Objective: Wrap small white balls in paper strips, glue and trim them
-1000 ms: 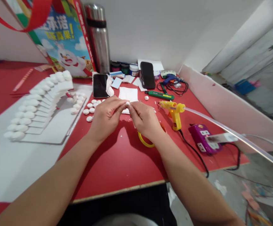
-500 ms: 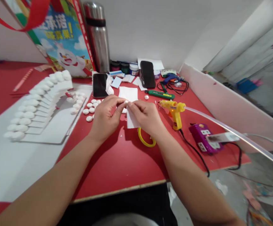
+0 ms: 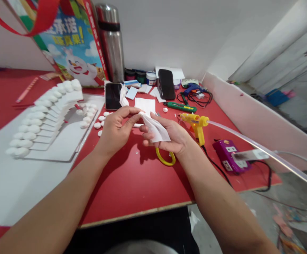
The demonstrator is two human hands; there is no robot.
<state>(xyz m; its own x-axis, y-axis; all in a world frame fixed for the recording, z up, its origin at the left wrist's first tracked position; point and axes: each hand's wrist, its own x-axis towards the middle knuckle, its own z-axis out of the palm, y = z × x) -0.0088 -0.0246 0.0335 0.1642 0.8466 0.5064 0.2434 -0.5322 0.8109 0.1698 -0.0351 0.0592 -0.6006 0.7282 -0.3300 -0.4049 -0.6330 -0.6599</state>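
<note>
Above the middle of the red table, my left hand (image 3: 117, 128) pinches the upper left end of a thin white paper piece (image 3: 157, 129). The paper slants down across the palm of my right hand (image 3: 173, 135), whose fingers are spread and curl loosely beneath it. Small white rounded pieces (image 3: 97, 125) lie left of my left hand, partly hidden by it. A white sheet (image 3: 145, 104) lies just behind both hands. Below my right hand is a yellow ring (image 3: 165, 158), partly covered.
A stepped white model (image 3: 44, 123) edged with white pieces stands on the left. On the right are a yellow glue gun (image 3: 195, 123) with its cord and a purple power strip (image 3: 229, 155). Phones, a green cutter (image 3: 181, 107), a steel flask (image 3: 112, 46) and a bag stand or lie behind.
My right hand has turned palm up and its fingers have opened under the paper, which has swung from hanging straight down to slanting right. My left hand keeps its pinch.
</note>
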